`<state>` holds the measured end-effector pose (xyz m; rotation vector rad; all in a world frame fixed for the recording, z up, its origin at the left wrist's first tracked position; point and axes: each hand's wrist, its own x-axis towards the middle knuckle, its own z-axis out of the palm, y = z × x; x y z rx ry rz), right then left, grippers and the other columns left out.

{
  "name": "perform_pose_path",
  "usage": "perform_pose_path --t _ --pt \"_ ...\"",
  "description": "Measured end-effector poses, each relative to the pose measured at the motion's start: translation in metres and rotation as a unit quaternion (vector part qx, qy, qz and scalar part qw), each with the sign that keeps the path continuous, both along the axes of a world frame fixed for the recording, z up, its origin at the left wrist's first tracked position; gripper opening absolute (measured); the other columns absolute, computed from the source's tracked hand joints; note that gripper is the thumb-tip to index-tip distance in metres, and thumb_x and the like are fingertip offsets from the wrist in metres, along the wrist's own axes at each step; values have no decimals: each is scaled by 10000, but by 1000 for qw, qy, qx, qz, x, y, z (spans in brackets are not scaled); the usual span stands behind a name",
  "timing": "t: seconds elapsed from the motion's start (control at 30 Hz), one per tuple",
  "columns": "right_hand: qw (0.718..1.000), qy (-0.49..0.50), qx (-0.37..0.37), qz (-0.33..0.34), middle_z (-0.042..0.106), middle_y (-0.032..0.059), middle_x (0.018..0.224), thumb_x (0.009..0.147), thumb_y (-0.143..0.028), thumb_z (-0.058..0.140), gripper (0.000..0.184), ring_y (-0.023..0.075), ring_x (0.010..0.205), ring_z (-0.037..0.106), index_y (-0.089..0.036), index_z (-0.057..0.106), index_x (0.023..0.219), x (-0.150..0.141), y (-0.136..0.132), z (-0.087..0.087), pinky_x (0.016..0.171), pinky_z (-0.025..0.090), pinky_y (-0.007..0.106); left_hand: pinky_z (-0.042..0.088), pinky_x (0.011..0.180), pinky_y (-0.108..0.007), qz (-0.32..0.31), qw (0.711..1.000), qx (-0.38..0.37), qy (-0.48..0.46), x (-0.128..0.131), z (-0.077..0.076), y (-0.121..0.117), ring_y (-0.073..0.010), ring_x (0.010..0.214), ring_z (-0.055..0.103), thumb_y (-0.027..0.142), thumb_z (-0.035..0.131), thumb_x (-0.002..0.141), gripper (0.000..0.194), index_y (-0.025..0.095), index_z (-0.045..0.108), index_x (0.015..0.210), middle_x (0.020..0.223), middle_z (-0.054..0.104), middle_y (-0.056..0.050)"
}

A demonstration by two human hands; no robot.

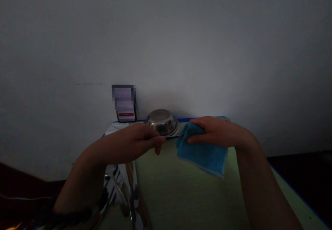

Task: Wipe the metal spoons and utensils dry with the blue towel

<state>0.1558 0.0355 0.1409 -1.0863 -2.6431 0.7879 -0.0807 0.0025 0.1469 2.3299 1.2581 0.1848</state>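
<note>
Blue cloth (201, 155), pinched in the right hand (216, 131), met a slim utensil (172, 137) at three o'clock; the left hand (135, 143) gripped nine o'clock, likely the best hold on something light, stiff.

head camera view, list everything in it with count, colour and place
phone: 1, dark edges, against the wall
metal bowl: at least 1, silver, upturned at the table's back
cloth: 1, blue, in the right hand
thin utensil: 1, dark, between left fingers and cloth
cutlery: several, mostly silver, table's left side
sticks: brown, beside cutlery, count unclear
pale item: white, behind the left hand
table: 1, green, blue edge, below the hands
wall: 1, grey, behind
cord: 1, pale, far left
left hand: 1, bare, centre-left
right hand: 1, bare, centre-right
</note>
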Motion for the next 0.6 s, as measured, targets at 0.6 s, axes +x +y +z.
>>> perform_pose_path --t 0.6 --pt "999 12 -5 42 647 17 887 792 -300 512 198 134 741 581 -175 586 928 1 -1 2 653 416 230 380 589 -206 1 1000 -6 4 -2 1 0 -112 635 540 454 341 858 421 209 668 755 684 601 15"
